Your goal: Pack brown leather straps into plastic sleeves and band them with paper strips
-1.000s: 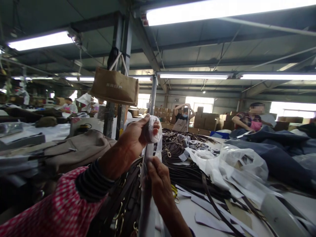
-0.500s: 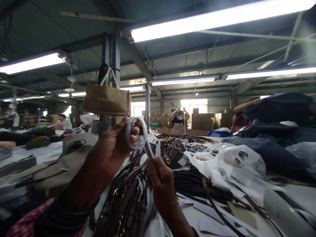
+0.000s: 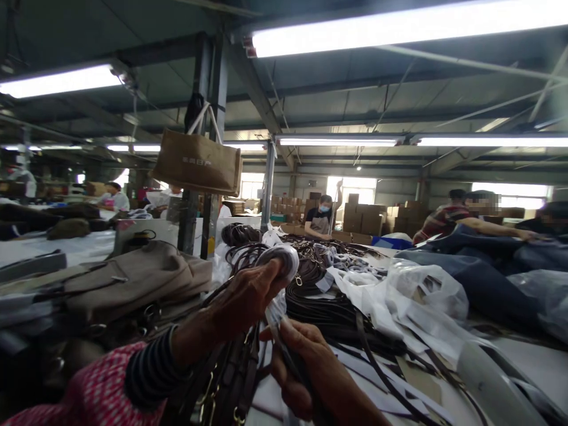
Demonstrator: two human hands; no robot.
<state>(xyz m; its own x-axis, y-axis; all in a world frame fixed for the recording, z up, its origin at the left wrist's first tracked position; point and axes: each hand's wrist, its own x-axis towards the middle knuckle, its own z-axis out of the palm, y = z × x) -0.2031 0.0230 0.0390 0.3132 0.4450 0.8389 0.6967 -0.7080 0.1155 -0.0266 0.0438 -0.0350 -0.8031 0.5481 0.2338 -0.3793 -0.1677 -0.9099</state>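
Straps (image 3: 331, 307) lie across the counter (image 3: 528, 358) toward its far edge, a held coil (image 3: 291, 260) above them. Right of them sits a plastic bag (image 3: 419, 290); behind it, fabric (image 3: 481, 266). Paper strips (image 3: 386, 384) lie before the straps. Cartons (image 3: 364, 217) stand beyond the far edge; leftward, a tote (image 3: 197, 163) hangs by a post (image 3: 219, 80).

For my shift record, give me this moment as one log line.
left hand: grips pale coil | right hand: pinches wrapped strip below coil | nearby: dark straps | hanging beyond: brown bag
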